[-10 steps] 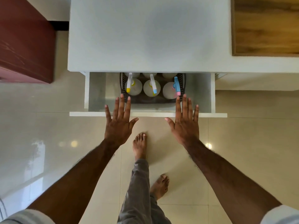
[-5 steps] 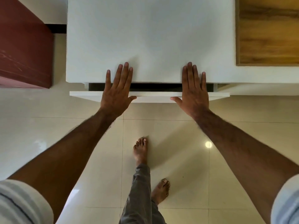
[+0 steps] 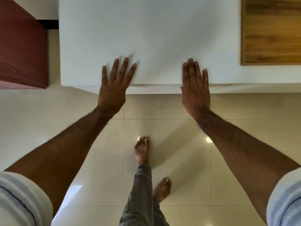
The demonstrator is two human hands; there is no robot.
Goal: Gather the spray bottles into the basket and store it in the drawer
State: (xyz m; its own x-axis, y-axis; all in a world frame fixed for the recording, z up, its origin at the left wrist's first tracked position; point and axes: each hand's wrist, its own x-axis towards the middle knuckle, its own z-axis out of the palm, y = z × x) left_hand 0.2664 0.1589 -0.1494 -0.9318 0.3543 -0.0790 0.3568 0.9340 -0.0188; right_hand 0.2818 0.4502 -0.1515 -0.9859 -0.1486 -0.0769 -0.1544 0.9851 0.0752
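The white drawer front [image 3: 154, 89] sits flush under the white cabinet top [image 3: 146, 38], with no gap showing. My left hand [image 3: 114, 85] and my right hand [image 3: 195, 88] are flat, fingers spread, palms against the drawer front and fingertips reaching over the top edge. Both hands hold nothing. The basket and the spray bottles are hidden inside the cabinet.
A dark red cabinet [image 3: 21, 51] stands at the left, with a narrow floor gap beside the white cabinet. A wooden panel [image 3: 272, 30] lies at the top right. Glossy beige floor tiles [image 3: 179, 160] spread below, with my bare feet [image 3: 141, 150] on them.
The drawer went from wide open, with basket and bottles visible, to fully pushed in. Both hands moved forward with the drawer front.
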